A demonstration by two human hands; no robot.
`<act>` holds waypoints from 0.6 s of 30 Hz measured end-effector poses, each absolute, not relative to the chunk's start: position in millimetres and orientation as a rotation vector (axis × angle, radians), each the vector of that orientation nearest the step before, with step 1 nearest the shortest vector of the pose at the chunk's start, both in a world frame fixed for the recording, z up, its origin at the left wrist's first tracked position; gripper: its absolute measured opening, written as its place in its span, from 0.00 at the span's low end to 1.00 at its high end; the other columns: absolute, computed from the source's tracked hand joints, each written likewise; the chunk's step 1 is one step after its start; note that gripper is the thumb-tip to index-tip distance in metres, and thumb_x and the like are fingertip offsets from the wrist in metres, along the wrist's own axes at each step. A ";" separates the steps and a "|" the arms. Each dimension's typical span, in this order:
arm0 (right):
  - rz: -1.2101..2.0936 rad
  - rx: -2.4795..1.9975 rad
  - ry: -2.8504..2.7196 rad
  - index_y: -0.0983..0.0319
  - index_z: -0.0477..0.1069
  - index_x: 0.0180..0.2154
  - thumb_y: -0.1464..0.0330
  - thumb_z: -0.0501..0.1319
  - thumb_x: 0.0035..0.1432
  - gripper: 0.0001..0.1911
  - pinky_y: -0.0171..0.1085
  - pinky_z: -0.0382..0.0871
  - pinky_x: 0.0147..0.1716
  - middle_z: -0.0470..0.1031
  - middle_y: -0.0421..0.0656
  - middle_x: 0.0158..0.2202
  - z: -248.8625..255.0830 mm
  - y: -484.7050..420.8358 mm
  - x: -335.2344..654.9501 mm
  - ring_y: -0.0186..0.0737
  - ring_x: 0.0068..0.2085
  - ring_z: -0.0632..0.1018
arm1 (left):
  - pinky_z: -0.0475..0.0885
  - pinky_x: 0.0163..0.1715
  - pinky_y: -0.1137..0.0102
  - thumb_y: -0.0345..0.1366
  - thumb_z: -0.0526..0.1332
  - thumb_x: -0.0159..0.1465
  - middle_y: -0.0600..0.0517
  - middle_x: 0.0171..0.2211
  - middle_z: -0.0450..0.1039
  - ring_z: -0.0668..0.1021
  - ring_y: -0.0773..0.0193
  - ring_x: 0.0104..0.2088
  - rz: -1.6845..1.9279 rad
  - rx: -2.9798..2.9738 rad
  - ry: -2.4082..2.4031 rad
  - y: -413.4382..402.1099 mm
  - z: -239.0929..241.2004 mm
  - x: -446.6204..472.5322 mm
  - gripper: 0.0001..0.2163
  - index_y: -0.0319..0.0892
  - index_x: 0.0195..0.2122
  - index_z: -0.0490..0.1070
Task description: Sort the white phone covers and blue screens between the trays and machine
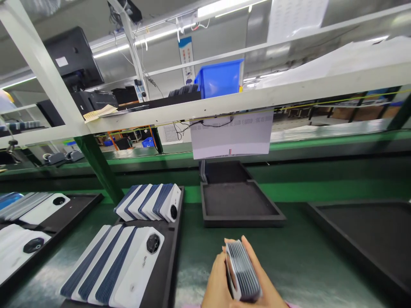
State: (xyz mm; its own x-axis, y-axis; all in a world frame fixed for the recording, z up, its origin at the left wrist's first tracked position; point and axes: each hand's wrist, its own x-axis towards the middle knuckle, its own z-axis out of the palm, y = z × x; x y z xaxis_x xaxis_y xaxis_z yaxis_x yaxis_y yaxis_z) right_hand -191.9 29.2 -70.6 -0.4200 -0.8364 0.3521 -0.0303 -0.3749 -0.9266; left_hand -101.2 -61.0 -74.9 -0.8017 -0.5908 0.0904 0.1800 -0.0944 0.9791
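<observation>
Low in the head view, a stack of thin phone back covers [244,271] stands on edge between my two hands. My left hand [215,280] is closed around its left side, fingertips near the top. From the right, my right hand [266,285] wraps the same stack. Their layered edges face me, and a pale cover forms the left face. Left of my hands, a black tray [174,256] bears two rows of white and dark blue phone back covers [135,267], leaning on one another, with round black camera areas.
Ahead sits a black tray [244,223], with a few covers [203,171] upright at its far left corner. Another black tray [369,231] lies at right, and one with white covers [38,209] at far left. A green post [99,167] and white shelf beam [173,113] stand beyond.
</observation>
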 end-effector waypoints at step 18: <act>-1.896 -0.392 1.293 0.55 0.64 0.47 0.52 0.67 0.49 0.27 0.38 0.71 0.22 0.67 0.38 0.21 -96.9 -5.1 -199.7 0.42 0.21 0.72 | 0.57 0.55 0.53 0.52 0.61 0.56 0.39 0.49 0.69 0.67 0.43 0.53 -1.843 0.616 -2.032 -64.4 -72.5 -89.7 0.27 0.44 0.54 0.67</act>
